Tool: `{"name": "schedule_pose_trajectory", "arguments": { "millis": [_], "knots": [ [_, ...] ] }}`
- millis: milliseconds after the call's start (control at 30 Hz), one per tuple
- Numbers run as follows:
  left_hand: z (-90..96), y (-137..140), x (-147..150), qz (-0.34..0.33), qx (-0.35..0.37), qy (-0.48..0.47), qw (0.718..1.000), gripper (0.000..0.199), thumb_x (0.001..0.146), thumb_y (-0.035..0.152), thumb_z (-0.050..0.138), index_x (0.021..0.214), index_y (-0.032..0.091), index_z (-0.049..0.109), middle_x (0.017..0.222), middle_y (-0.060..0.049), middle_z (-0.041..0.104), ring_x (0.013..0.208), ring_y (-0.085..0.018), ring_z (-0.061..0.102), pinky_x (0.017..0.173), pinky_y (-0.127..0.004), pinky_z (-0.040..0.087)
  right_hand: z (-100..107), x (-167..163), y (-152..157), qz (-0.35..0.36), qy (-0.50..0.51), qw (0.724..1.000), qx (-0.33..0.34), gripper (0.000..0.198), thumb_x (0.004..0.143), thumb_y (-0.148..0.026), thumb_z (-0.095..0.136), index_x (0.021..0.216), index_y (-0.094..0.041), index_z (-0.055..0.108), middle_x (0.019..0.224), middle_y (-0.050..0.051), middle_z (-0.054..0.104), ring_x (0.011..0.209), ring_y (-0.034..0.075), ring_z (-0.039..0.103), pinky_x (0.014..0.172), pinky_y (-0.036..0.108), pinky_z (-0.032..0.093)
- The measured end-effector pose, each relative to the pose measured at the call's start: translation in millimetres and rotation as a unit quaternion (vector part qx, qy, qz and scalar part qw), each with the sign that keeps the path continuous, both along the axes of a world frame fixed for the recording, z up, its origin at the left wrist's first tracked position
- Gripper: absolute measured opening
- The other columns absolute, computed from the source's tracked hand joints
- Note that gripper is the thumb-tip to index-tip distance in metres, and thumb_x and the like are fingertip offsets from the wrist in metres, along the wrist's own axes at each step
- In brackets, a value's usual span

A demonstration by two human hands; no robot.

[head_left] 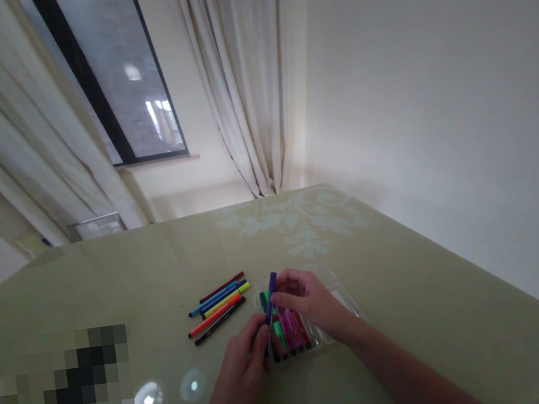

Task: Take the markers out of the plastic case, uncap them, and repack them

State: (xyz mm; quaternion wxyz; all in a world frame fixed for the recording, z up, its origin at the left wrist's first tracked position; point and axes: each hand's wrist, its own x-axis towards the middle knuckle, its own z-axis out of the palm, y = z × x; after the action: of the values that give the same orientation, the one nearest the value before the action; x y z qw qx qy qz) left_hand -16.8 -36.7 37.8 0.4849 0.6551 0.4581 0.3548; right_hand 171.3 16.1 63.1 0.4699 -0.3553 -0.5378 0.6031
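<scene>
Pens (296, 331) seem about half cased: several lie in the case (336, 293), six loose ones (217, 314) beside it, our right hand (311, 298) pinches the purple pen (272, 283) above, our left hand's (242, 356) hold unclear.

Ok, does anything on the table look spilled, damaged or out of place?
Nothing stands out: the loose, slim, differently coloured pens lie roughly parallel beside the clear plastic case. The pixelated lower-left patch can't be judged.
</scene>
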Motion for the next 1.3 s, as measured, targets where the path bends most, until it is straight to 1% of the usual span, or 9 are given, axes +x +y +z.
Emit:
{"name": "schedule_pose_trajectory", "arguments": {
  "millis": [167,300,433,533,600,767,967,1167,1300],
  "knots": [
    [2.3,-2,1,0.007,-0.004,0.008,1.0,0.05,0.102,0.058,0.037,0.113,0.02,0.067,0.077,-0.001,0.066,0.065,-0.017,0.053,0.06,-0.025,0.043,-1,1,0,0.031,0.024,0.999,-0.017,0.04,0.073,-0.045,0.088,0.097,-0.017,0.071,0.088,0.004,0.075,0.08,0.018,0.069,0.08,0.033,0.054],
    [4.0,-4,0,0.013,0.005,0.043,0.999,0.049,0.101,0.058,0.041,0.123,0.021,0.066,0.082,-0.002,0.069,0.068,-0.018,0.057,0.06,-0.025,0.045,-2,0,-1,0.004,0.001,1.0,-0.014,0.041,0.072,-0.046,0.088,0.094,-0.017,0.07,0.086,0.002,0.074,0.078,0.017,0.068,0.076,0.03,0.053],
    [1.3,-3,-2,0.0,0.101,0.113,0.988,0.043,0.105,0.047,0.038,0.127,0.022,0.066,0.098,-0.007,0.074,0.084,-0.021,0.066,0.076,-0.031,0.053,3,9,3,-0.018,-0.036,0.999,-0.004,0.039,0.074,-0.048,0.085,0.094,-0.017,0.07,0.085,0.002,0.074,0.077,0.016,0.068,0.072,0.029,0.053],
    [-2.6,-4,-2,-0.041,0.247,0.206,0.946,0.037,0.103,0.035,0.046,0.137,0.027,0.06,0.127,-0.009,0.07,0.115,-0.025,0.063,0.101,-0.038,0.05,7,29,11,-0.031,-0.107,0.994,-0.007,0.036,0.075,-0.045,0.083,0.093,-0.016,0.072,0.083,0.004,0.075,0.074,0.017,0.069,0.067,0.028,0.052],
    [-4.5,-4,-1,-0.091,0.312,0.273,0.905,0.046,0.101,0.028,0.05,0.147,0.032,0.05,0.143,-0.006,0.063,0.128,-0.025,0.057,0.109,-0.041,0.045,6,44,17,-0.021,-0.178,0.984,-0.018,0.032,0.075,-0.042,0.081,0.09,-0.015,0.072,0.078,0.004,0.075,0.069,0.016,0.069,0.061,0.025,0.049],
    [-8.4,-7,4,-0.12,0.348,0.372,0.852,0.058,0.098,0.017,0.054,0.152,0.034,0.043,0.147,-0.002,0.06,0.126,-0.023,0.057,0.107,-0.04,0.045,-8,56,23,0.0,-0.279,0.959,-0.045,0.019,0.078,-0.031,0.077,0.083,-0.014,0.07,0.069,0.003,0.072,0.06,0.015,0.066,0.054,0.024,0.048],
    [-16.3,-9,5,-0.1,0.38,0.429,0.813,0.07,0.09,0.006,0.055,0.149,0.043,0.045,0.144,-0.001,0.059,0.124,-0.026,0.055,0.103,-0.042,0.041,-11,40,18,-0.058,-0.393,0.917,0.016,0.008,0.076,-0.011,0.074,0.08,-0.016,0.069,0.066,0.0,0.067,0.059,0.014,0.062,0.056,0.024,0.046],
    [-19.2,-12,6,-0.095,0.367,0.43,0.819,0.071,0.089,0.007,0.057,0.147,0.047,0.046,0.145,-0.001,0.056,0.127,-0.028,0.052,0.105,-0.046,0.038,-5,39,15,-0.055,-0.492,0.867,0.055,0.01,0.074,-0.011,0.08,0.075,-0.016,0.071,0.079,0.003,0.07,0.078,0.017,0.064,0.069,0.026,0.044],
    [-14.5,-8,4,-0.107,0.368,0.391,0.837,0.055,0.097,0.019,0.055,0.145,0.043,0.048,0.143,-0.001,0.059,0.124,-0.025,0.054,0.104,-0.043,0.041,-3,39,15,-0.051,-0.496,0.865,0.055,0.009,0.076,-0.012,0.08,0.076,-0.016,0.072,0.081,0.002,0.071,0.08,0.016,0.064,0.071,0.024,0.043]
  ]
}}
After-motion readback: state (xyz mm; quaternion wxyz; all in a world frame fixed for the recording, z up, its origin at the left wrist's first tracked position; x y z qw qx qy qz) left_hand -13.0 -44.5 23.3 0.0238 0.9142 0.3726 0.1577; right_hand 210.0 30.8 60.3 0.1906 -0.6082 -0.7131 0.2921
